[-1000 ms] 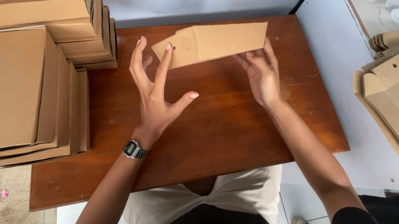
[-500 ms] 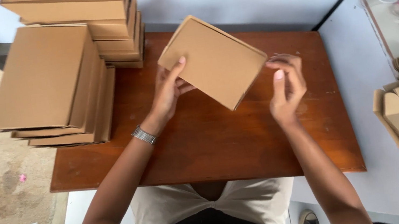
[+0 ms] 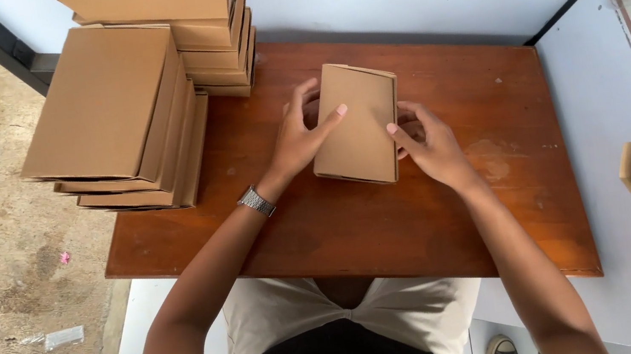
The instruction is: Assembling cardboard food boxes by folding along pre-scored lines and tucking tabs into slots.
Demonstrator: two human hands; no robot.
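Brown flat cardboard box (image 3: 355,124) sits near the middle of the reddish-brown wooden counter (image 3: 428,226), a little toward the far edge, both hands on it. Big leaning stack of matching folded cardboard boxes (image 3: 119,116) crowds the far left corner. Left hand (image 3: 300,138) lies on the box's left side, grip spread, thumb flat on the top. Right hand (image 3: 429,146) presses the right edge, fingers curled loosely. Best kept square here: even pressure from both sides, I'd say, so the walls don't buckle.
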